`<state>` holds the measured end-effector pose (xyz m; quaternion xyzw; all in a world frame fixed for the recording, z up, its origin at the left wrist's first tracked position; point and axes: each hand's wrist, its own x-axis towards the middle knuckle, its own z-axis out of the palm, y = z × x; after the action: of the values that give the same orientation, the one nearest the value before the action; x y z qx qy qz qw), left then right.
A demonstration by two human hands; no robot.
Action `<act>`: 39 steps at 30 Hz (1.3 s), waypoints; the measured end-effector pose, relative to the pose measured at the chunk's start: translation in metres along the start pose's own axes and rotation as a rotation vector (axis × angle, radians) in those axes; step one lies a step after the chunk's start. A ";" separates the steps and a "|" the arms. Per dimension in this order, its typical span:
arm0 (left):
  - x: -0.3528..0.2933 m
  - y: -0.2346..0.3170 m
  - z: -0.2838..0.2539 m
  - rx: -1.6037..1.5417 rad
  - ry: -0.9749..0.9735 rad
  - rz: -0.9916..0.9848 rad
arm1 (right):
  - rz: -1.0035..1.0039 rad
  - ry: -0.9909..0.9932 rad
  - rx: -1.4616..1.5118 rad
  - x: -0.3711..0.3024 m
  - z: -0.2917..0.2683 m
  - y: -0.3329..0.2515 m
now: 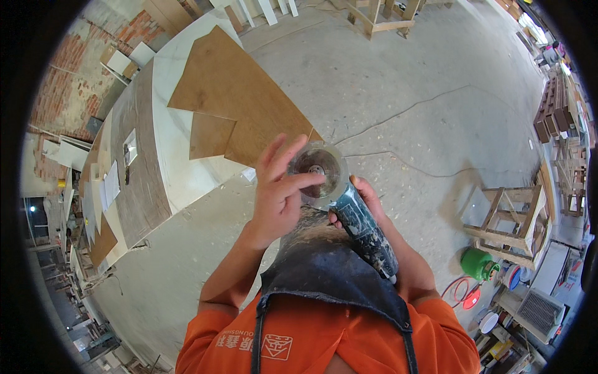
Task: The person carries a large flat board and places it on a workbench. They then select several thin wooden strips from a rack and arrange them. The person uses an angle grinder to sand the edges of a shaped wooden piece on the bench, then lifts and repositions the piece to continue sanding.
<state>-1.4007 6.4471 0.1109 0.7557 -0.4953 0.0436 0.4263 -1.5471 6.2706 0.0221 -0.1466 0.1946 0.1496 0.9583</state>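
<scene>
In front of my dark apron I hold an angle grinder with a scuffed teal body. Its round cutting disc faces up at the far end. My right hand is wrapped round the body just below the disc; part of it is hidden behind the tool. My left hand is over the left side of the disc with its fingers apart. One finger stretches across the disc near its centre; I cannot tell whether it touches. The other fingers point up past the rim.
Ahead to the left, brown wood-look pieces lie on a pale, marble-look slab table. Thin cords cross the grey floor. At right stand a wooden trestle, a green gas cylinder and a red hose.
</scene>
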 end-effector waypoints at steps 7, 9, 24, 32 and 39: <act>-0.004 0.001 0.008 -0.125 -0.018 -0.132 | 0.010 -0.027 -0.008 0.001 0.003 -0.002; -0.005 -0.001 0.001 -0.111 0.010 -0.052 | 0.009 -0.021 -0.008 -0.001 0.009 -0.005; -0.025 0.005 0.048 -0.869 0.600 -0.861 | -0.076 0.131 -0.132 -0.014 0.023 -0.020; -0.001 0.001 0.100 -0.756 0.505 -0.967 | -0.117 0.089 -0.393 -0.032 -0.004 -0.031; 0.014 0.017 0.114 -0.739 0.317 -0.967 | -0.037 0.041 -0.126 -0.043 -0.014 -0.038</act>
<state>-1.4476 6.3564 0.0554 0.6812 -0.0108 -0.2167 0.6992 -1.5762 6.2216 0.0364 -0.2132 0.2015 0.1409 0.9456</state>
